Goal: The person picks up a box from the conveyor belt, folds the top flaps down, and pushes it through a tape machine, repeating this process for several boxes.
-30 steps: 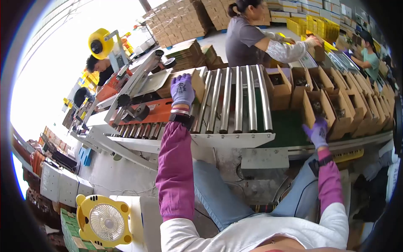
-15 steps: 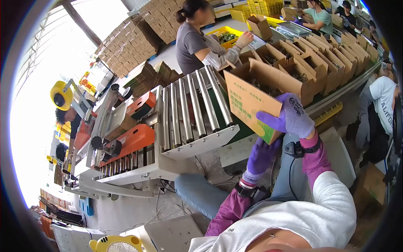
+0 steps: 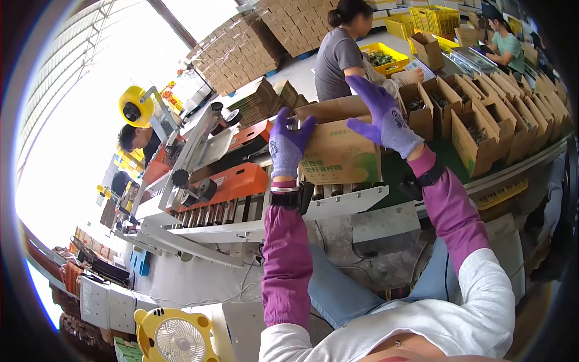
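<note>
A printed brown cardboard box [image 3: 341, 158] with green print rests on the rollers in front of me, its top flap [image 3: 335, 108] raised at the back. My left hand [image 3: 289, 148], in a purple and grey glove, is at the box's left edge, fingers apart and the thumb side against the cardboard. At the upper right corner is my right hand [image 3: 389, 120], gloved alike, with fingers spread wide and the thumb over the top edge. Whether anything lies inside this box is hidden.
Several open boxes [image 3: 476, 130] stand in rows on the belt to the right. Left of my box is a machine with orange guards [image 3: 232, 187]. A co-worker [image 3: 341, 57] stands across the line near a yellow crate [image 3: 386, 57]. A yellow fan [image 3: 181, 338] sits at lower left.
The box has moved left from beside the other boxes onto the rollers and turned. My left hand has risen from beneath it to its left edge; my right hand has spread its fingers.
</note>
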{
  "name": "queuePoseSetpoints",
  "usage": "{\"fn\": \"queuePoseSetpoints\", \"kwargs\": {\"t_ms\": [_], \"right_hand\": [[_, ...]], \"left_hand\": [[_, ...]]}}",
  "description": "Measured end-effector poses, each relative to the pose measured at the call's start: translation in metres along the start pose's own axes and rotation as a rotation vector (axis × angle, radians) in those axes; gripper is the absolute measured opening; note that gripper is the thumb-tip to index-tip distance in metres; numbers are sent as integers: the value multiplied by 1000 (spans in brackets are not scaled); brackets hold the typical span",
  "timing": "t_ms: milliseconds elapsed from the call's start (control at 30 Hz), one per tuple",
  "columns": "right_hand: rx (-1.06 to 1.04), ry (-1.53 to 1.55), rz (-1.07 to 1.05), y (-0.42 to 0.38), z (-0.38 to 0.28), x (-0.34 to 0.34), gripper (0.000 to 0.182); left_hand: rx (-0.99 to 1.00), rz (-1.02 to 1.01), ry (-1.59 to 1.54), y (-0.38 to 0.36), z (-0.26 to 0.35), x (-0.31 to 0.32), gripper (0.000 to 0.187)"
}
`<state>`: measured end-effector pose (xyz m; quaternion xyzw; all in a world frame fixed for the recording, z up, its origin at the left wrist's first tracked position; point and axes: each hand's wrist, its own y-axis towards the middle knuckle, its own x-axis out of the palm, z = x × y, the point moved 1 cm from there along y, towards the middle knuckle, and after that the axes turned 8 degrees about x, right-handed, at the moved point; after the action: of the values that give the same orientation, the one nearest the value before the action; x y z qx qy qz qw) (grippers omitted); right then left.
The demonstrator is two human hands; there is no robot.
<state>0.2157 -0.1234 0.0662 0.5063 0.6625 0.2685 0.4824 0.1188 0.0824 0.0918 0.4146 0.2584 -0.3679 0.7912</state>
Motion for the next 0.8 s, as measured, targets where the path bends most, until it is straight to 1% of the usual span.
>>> {"fn": "queuePoseSetpoints", "kwargs": {"t_ms": [33,67,100,133,200,233,267,333,367,400,433,467,500,533,600,633,667,700,733,767,800], "right_hand": [[92,-120,0,6,5,-1,62],[192,-239,-11,4,7,-1,60],[189,-57,-13,-4,2,2,60],[65,-179,60,-16,-14,-3,56],[21,9,198,-38,-19,0,56],[148,160,244,-36,-34,-2,41],[150,164,231,-35,-26,2,41],[558,606,9,-38,4,20,26],[497,581,27,-39,9,21,18],[484,586,31,-41,11,24,18],[437,540,53,-43,13,27,20],[394,493,81,-43,19,28,22],[402,454,43,-44,33,31,25],[410,444,39,-40,35,26,25],[523,582,-134,-30,36,16,32],[262,236,7,-38,48,13,35],[248,194,113,-45,39,-1,36],[227,150,209,-55,18,-25,36],[326,151,199,-71,7,-53,35],[282,188,252,-92,5,-75,36],[291,-9,262,-121,20,-101,36]], "left_hand": [[-30,89,-381,3,-9,12,58],[1,106,-712,1,-26,27,68],[21,114,-1045,0,-43,40,80],[59,-180,-1107,-13,-29,19,64],[143,-47,-1135,-22,-46,28,45],[76,59,-982,-23,-44,28,29],[63,66,-983,-22,-42,30,29],[17,224,-571,-22,-35,30,30],[117,336,-121,-25,-22,25,38],[396,499,282,-34,-5,22,52],[574,508,323,-52,32,13,67],[649,228,127,-63,42,30,89],[802,10,228,-74,56,50,100],[761,39,413,-70,64,57,98],[823,24,218,-50,56,58,96],[827,52,190,-38,44,56,93],[827,85,162,-26,28,55,90],[781,78,198,-13,9,53,88],[732,77,235,-1,-14,49,85],[689,99,278,10,-40,44,84],[648,118,326,20,-66,36,83]]}}
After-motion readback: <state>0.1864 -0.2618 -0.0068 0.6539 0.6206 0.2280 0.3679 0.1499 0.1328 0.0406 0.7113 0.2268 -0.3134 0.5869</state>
